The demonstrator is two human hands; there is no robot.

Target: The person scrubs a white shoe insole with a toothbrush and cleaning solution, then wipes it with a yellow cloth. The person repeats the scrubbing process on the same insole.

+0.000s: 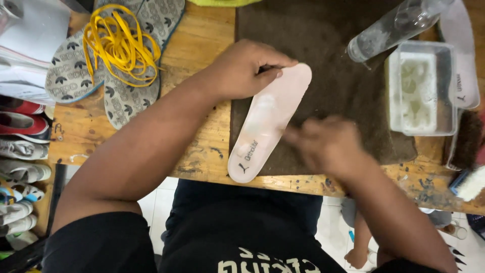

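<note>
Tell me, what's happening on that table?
A person is working on a pale insole that lies on a dark mat on a wooden table. The left hand presses on its far end. The right hand is blurred beside it. A clear tub and a bottle stand to the right; yellow laces lie on grey insoles.

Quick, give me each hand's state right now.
Left hand: fingers pressed on the toe end of the white insole, pinning it to the brown mat.
Right hand: motion-blurred; grip cannot be told.
</note>
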